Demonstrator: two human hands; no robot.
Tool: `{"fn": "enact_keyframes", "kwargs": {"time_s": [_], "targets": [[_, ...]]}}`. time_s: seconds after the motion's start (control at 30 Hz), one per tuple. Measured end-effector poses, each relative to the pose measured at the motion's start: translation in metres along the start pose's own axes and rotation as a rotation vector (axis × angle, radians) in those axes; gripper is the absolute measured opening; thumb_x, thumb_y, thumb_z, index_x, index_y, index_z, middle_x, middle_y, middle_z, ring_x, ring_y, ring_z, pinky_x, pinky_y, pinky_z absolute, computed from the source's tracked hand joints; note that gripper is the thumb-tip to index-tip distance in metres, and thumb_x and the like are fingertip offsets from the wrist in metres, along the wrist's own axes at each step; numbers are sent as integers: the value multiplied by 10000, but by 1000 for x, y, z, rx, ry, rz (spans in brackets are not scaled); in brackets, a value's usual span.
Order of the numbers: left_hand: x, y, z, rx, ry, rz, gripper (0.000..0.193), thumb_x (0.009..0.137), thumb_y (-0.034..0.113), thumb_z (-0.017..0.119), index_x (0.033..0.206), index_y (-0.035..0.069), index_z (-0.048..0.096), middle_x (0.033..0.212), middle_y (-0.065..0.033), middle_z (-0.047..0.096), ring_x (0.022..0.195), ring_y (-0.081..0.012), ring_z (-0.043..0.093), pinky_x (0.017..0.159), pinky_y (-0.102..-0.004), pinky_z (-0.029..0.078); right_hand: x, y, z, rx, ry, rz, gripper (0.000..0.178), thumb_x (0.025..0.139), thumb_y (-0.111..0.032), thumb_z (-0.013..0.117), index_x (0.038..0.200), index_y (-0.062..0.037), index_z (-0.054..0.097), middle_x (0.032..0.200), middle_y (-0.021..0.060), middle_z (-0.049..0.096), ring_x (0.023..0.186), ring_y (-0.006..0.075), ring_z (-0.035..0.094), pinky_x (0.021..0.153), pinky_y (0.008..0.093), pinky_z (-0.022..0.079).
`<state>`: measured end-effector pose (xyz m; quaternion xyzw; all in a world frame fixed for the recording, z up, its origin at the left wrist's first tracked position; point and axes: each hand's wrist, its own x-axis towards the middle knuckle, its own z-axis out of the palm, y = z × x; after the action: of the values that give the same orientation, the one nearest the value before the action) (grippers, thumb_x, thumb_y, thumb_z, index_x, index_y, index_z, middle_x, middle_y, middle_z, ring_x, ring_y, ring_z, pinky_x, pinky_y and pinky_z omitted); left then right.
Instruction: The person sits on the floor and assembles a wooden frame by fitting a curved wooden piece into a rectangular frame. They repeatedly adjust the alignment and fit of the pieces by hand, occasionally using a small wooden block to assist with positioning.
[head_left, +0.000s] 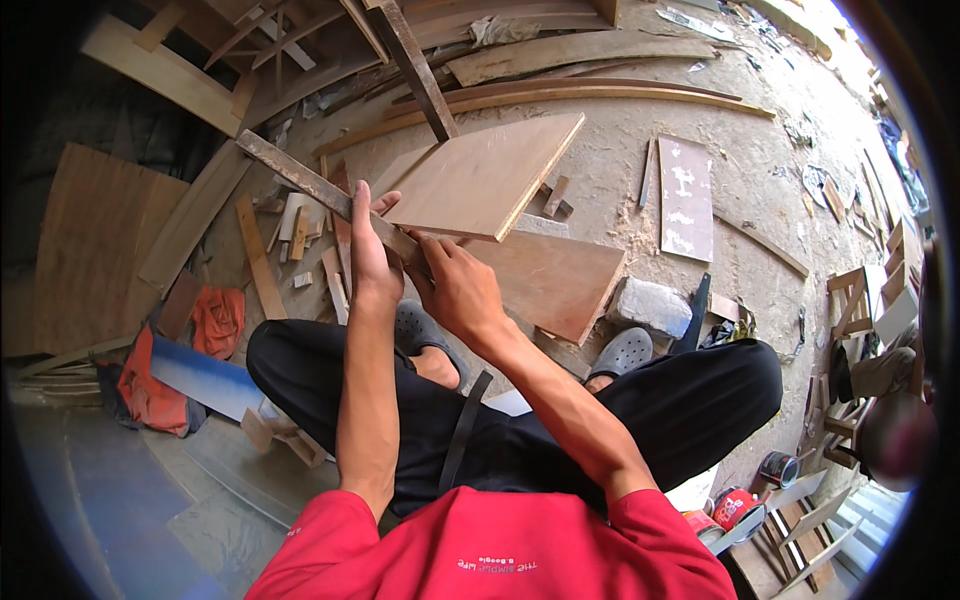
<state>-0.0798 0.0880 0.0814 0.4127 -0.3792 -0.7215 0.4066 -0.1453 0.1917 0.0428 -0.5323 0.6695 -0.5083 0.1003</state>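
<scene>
One strip slanted away leftward from the fingers, the right hand gripping its near end, the left hand, fingers extended, nearer its far end.

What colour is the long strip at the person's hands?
The long strip is a dull brown; it shows best in the head view.

We see two short lines of white lettering across the red shirt, the lower line smaller than the upper, and a tiny pale mark on its left sleeve, too small for us to read. At the lower right, we find bold white characters on the label of a red tin; the dark tin beside it bears a label we cannot make out.
</scene>
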Motion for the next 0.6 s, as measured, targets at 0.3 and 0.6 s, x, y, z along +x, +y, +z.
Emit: {"fn": "enact_keyframes", "kwargs": {"time_s": [0.3,0.6], "targets": [[9,-4,-16,-29,-5,-62,635,846,658,487,1047,56,516,707,-78,586,593,-177,571,594,-278,470,2,-9,-9,-108,-75,22,341,835,-205,620,1148,-79,569,860,123,613,782,323,622,623,429,507],[4,-10,-13,-244,-102,-154,634,841,666,478,980,51,545,602,-71,531,548,-193,534,565,-286,451,-1,-5,-7,-164,-91,11,255,817,-127,582,1062,-57,565,847,129,610,786,322,628,629,427,517]]}}
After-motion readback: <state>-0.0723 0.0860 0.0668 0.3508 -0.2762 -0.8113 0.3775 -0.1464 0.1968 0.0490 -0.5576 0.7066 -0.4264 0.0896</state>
